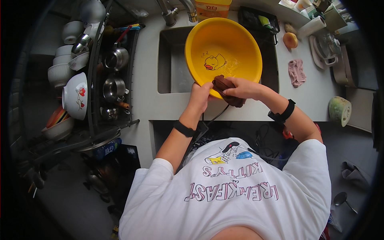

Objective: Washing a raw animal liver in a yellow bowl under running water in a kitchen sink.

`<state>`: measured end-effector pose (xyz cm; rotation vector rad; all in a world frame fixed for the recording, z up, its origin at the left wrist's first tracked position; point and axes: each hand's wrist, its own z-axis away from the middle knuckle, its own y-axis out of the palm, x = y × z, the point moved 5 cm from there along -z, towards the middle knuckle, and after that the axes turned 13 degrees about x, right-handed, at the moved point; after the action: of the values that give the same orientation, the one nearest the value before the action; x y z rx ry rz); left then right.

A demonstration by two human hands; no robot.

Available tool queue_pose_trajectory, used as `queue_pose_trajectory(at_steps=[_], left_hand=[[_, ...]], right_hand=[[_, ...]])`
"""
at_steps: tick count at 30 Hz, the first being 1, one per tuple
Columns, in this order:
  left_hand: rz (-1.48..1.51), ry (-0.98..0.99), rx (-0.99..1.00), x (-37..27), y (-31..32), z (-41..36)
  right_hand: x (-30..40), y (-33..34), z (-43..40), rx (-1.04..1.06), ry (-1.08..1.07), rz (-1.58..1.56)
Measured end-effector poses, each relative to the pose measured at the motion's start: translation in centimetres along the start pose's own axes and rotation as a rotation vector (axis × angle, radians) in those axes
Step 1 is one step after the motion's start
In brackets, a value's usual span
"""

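A yellow plastic basin (228,36) with a duck drawing inside is tilted over the sink (180,72), its inner side facing me. My left hand (200,95) grips the near rim at the left, thumb on top. In my right hand (244,88) is a brown cloth (222,82), folded over the basin's near rim, partly inside and partly hanging outside. The fingers under the cloth are mostly hidden. Some wet shine shows on the basin's inner wall near the cloth.
A metal faucet (168,15) and an orange-yellow container (213,10) stand behind the sink. Right on the counter lie a pink cloth (297,73), a round brownish item (290,40) and a cut gourd (340,111). A dish rack (97,60) with bowls and steel pots stands left.
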<state>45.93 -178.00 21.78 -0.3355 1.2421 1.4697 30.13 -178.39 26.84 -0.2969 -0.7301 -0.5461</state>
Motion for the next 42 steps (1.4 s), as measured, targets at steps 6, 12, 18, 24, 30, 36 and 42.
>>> queue_pose_trajectory(at_steps=[6, 12, 18, 24, 30, 36, 42], left_hand=[[0.002, -0.083, 0.052, -0.3, 0.3, 0.7], [0.12, -0.201, 0.108, 0.6, 1.7, 1.6], [0.213, -0.242, 0.113, 0.9, 1.6, 1.5], [0.17, -0.275, 0.217, 1.3, 3.3, 2.0], [0.144, -0.279, 0.196, 0.0, 3.8, 3.2], [0.217, -0.296, 0.208, 0.7, 3.0, 3.1], [0.282, -0.474, 0.337, 4.0, 7.5, 4.0]], right_hand=[[-4.4, -6.9, 1.4, -0.265, 0.278, 0.983], [-1.0, -11.6, -0.3, -0.981, -0.01, 1.347], [-5.2, -4.7, -3.2, -0.07, 0.488, 1.219], [3.9, -1.4, -4.8, 0.208, 0.175, 0.683], [2.9, -13.1, -4.8, -0.688, -0.051, 0.525], [-4.2, -10.8, 0.0, -0.323, 0.52, 0.983], [-1.0, -10.9, 7.1, -0.318, 0.064, 0.426]])
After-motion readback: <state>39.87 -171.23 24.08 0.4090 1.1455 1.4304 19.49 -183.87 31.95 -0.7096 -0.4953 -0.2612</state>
